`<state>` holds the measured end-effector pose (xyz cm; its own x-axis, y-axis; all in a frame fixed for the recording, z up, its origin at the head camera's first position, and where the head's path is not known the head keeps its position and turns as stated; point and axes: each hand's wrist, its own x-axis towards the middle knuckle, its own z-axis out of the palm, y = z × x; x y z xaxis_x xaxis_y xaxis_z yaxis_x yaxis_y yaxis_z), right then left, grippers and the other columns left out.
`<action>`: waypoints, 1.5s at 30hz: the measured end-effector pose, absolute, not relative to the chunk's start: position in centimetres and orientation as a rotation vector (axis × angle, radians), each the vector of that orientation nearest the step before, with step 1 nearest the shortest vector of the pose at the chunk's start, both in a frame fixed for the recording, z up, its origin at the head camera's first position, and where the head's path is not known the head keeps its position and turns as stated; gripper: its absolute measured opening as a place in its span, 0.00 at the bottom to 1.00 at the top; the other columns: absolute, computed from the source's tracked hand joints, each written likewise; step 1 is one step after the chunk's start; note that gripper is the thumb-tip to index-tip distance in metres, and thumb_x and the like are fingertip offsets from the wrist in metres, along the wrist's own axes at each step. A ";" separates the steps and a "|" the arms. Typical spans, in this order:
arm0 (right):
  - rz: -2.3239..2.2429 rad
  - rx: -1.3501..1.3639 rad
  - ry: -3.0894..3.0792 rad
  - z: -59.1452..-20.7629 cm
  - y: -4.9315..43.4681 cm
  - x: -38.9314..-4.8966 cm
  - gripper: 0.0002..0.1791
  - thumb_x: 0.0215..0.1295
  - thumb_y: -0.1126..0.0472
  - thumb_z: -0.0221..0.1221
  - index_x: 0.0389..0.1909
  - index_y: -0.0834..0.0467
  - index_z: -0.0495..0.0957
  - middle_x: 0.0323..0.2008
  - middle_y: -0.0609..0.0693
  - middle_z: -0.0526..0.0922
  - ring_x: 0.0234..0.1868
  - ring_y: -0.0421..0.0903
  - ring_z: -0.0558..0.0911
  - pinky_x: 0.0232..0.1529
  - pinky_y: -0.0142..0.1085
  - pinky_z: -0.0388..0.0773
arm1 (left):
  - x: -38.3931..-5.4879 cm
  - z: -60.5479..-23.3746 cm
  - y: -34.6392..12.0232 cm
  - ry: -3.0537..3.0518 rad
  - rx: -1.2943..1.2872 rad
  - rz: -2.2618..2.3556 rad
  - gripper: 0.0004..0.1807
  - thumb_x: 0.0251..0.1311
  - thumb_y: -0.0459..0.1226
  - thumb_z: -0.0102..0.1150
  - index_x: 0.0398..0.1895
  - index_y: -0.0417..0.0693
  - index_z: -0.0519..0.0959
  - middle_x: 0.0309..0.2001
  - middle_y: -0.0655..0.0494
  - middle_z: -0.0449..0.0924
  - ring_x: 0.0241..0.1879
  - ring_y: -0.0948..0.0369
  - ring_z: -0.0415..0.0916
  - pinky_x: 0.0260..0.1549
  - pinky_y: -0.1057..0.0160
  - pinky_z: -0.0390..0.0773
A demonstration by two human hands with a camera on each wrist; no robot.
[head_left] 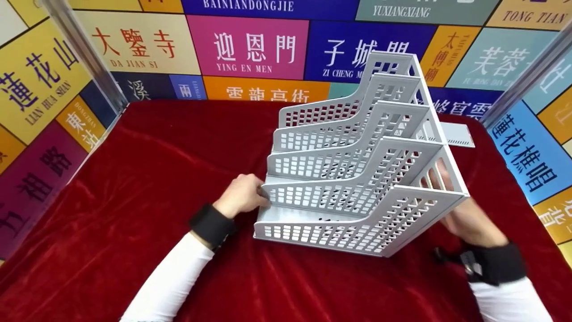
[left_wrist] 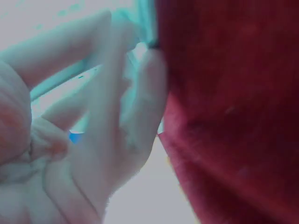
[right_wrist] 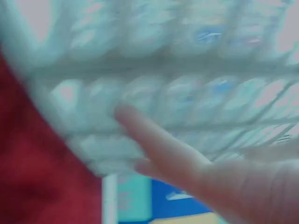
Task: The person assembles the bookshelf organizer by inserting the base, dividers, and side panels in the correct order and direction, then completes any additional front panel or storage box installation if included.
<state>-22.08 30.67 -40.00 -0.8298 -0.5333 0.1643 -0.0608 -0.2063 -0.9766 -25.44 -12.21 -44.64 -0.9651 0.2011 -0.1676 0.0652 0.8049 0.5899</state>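
A light grey plastic file rack [head_left: 321, 228] with several upright perforated dividers stands tilted toward the right on the red cloth. At its low left edge, my left hand [head_left: 241, 194] grips the rim with bent fingers; in the left wrist view, the fingers [left_wrist: 147, 93] curl at that edge. Behind the tall slotted side is my right hand [head_left: 469, 221], partly hidden, its fingertips showing through the slots. The right wrist view is blurred, with an extended finger [right_wrist: 159, 144] against or close to the rack's slotted side [right_wrist: 140, 70].
Red velvet cloth [head_left: 134, 179] covers the table. A flat white slotted piece [head_left: 456, 134] lies behind the rack at right. Colourful panels with Chinese lettering [head_left: 250, 49] wall in the back and both sides, joined by metal corner posts [head_left: 85, 53].
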 end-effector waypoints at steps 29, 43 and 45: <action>-2.229 -0.747 1.512 -35.0 38.4 -20.7 0.37 0.69 0.77 0.18 0.75 0.59 0.57 0.59 0.62 0.82 0.52 0.54 0.87 0.47 0.44 0.87 | -25.7 -44.1 -12.5 1.707 0.358 1.726 0.27 0.65 0.29 0.58 0.68 0.40 0.67 0.53 0.43 0.84 0.44 0.55 0.87 0.45 0.53 0.86; -2.165 -0.905 1.403 -37.7 34.4 -23.4 0.30 0.76 0.75 0.17 0.73 0.70 0.56 0.58 0.66 0.80 0.54 0.54 0.85 0.52 0.44 0.85 | -24.5 -41.3 -14.0 1.319 0.635 2.397 0.35 0.52 0.71 0.59 0.58 0.65 0.74 0.51 0.65 0.84 0.52 0.65 0.80 0.58 0.62 0.74; -2.117 -0.877 1.456 -39.2 33.0 -24.0 0.28 0.77 0.74 0.22 0.73 0.67 0.56 0.58 0.61 0.80 0.55 0.50 0.85 0.53 0.43 0.84 | -24.2 -40.5 -14.3 1.332 0.672 2.474 0.39 0.49 0.75 0.56 0.61 0.68 0.73 0.54 0.67 0.82 0.55 0.66 0.77 0.62 0.62 0.69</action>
